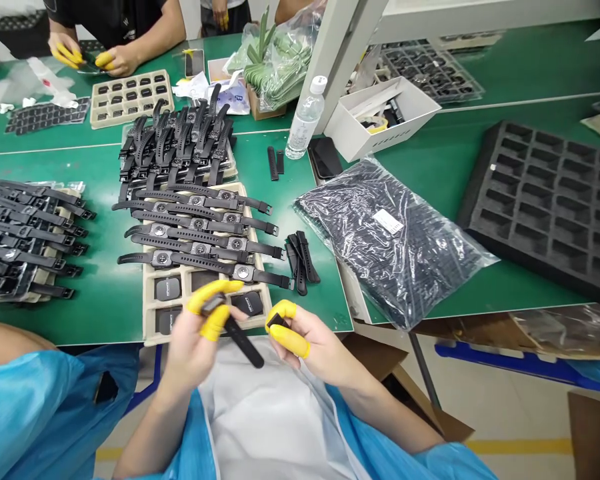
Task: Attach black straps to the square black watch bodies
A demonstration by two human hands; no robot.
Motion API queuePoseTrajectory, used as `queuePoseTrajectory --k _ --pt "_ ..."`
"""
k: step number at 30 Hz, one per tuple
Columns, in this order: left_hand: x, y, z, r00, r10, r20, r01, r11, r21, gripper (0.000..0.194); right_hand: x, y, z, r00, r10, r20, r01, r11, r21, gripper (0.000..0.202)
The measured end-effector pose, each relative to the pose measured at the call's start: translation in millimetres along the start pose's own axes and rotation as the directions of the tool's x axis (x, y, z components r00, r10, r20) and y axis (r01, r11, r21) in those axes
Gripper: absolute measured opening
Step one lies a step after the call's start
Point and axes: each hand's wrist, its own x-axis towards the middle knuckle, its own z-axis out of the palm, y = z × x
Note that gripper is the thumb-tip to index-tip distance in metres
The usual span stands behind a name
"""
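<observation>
My left hand (193,343), with yellow finger cots on thumb and forefinger, pinches a smartwatch (212,304) whose black strap (243,343) hangs down toward my lap. Between the yellow-covered thumb and finger of my right hand (305,337) is the end of a black watch strap (278,321); the rest of it is hidden in the hand. Just beyond both hands lies a beige compartment tray (147,317). Strapped watches (200,249) lie across its far part, and square black watch bodies (167,289) sit in nearer compartments.
Loose straps (301,260) lie right of the tray. Beyond them are a plastic bag of straps (390,233), a phone (325,158), a water bottle (306,120) and a black foam tray (540,200). More watches (25,237) lie left. A co-worker's gloved hands (87,59) work opposite.
</observation>
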Motion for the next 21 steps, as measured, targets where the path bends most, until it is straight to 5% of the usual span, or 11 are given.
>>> queuePoseTrajectory --k 2,5,15,21 --pt "-4 -7 6.0 0.965 0.104 0.24 -0.147 0.974 0.17 0.045 1 -1 7 0.999 -0.032 0.03 0.032 0.999 0.019 0.036" --pt "-6 -13 11.2 0.889 0.246 0.387 -0.362 0.894 0.263 0.056 3 0 14 0.994 -0.028 0.101 0.025 0.999 0.029 0.041" --pt "-7 -16 14.1 0.883 0.299 0.363 -0.411 0.865 0.288 0.06 6 16 15 0.999 0.003 0.032 -0.012 0.958 0.285 0.038" --pt "-5 -4 12.4 0.851 0.286 0.441 -0.434 0.855 0.284 0.056 6 12 17 0.998 0.07 -0.006 -0.064 0.943 0.327 0.04"
